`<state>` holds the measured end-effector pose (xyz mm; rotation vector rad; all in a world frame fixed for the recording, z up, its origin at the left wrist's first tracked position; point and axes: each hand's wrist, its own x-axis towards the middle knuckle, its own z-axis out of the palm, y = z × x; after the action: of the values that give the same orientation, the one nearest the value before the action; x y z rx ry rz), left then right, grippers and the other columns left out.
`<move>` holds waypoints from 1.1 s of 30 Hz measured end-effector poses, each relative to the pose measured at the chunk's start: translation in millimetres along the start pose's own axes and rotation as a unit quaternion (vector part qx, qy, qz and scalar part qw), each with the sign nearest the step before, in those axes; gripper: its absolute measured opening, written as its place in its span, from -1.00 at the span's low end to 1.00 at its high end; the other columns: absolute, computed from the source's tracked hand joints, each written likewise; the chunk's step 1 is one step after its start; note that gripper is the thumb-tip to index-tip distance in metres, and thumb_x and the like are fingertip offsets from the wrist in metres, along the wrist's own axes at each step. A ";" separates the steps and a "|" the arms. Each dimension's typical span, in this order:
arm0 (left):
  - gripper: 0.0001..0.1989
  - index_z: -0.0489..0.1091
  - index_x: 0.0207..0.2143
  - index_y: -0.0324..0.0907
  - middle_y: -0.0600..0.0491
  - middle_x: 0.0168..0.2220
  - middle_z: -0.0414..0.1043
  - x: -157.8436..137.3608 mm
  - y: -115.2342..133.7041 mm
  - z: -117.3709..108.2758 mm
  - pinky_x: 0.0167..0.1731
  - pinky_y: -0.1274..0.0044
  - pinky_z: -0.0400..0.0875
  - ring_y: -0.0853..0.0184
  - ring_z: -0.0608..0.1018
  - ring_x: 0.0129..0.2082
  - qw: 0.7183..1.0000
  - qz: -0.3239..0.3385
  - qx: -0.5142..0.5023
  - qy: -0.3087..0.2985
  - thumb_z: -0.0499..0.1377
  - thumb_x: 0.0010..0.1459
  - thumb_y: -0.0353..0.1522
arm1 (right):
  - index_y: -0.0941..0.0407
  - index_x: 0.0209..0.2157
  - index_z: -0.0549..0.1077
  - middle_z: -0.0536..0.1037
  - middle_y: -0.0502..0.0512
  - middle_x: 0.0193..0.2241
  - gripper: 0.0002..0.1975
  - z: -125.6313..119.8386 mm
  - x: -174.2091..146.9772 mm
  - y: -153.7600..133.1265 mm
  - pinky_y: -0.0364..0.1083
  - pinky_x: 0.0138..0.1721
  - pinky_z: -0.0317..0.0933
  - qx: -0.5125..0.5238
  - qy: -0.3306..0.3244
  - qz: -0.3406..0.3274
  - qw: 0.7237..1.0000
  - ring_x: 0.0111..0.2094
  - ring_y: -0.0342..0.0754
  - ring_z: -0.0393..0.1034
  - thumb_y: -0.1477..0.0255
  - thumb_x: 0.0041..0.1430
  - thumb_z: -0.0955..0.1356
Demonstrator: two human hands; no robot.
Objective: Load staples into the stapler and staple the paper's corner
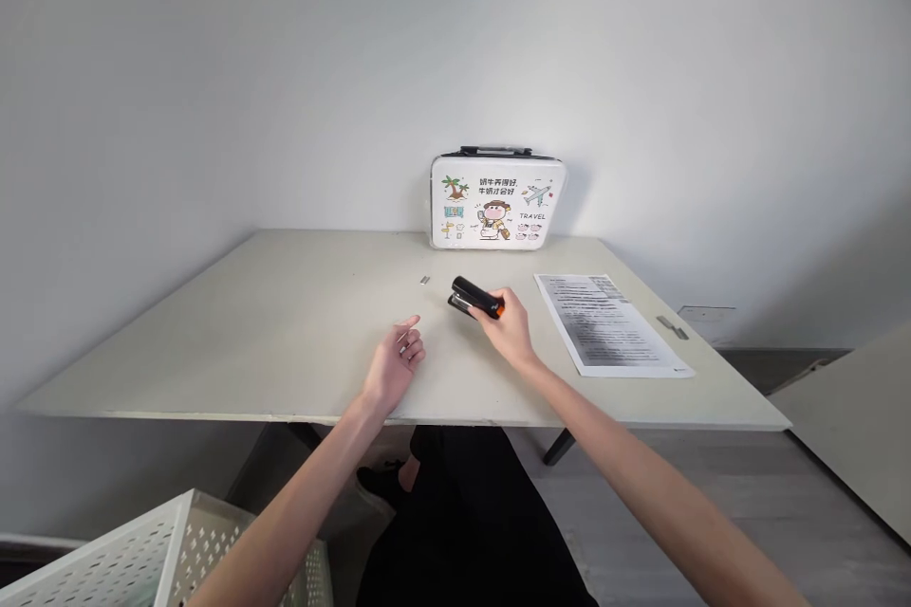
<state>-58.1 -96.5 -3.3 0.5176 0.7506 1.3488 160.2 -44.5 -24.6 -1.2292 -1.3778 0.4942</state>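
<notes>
In my right hand [509, 327] is a black stapler [475, 296] with an orange part at its rear, held above the table with its front end pointing left. The fingers wrap round its back end. My left hand [396, 362] rests near the table's front edge, palm turned up and inward, fingers loosely curled and thumb apart, with nothing in it. A small strip of staples [425, 280] lies on the table beyond my left hand. To the right of the stapler, printed sheets of paper [604, 332] lie flat.
A white case [498, 204] with cartoon pictures stands upright against the wall. More metallic staple strips [673, 327] lie near the right edge of the table [249, 332]. On the floor at lower left is a white perforated basket [213, 531].
</notes>
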 end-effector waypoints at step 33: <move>-0.66 0.57 -0.09 -0.19 -0.19 0.02 0.59 -0.7 -3.0 34.1 0.06 0.30 0.47 0.05 0.61 0.05 0.956 0.000 0.265 -0.128 0.26 0.30 -0.11 | 0.05 -0.13 0.57 0.51 0.24 0.09 -0.76 -112.6 -3.5 -5.1 0.18 0.17 0.32 -0.289 -0.086 -0.193 0.934 0.11 0.18 0.43 0.27 0.45 0.29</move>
<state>-30.9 -94.7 17.5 1.0958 0.8948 1.0441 259.0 -89.6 5.7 -1.3438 -1.9476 -0.1012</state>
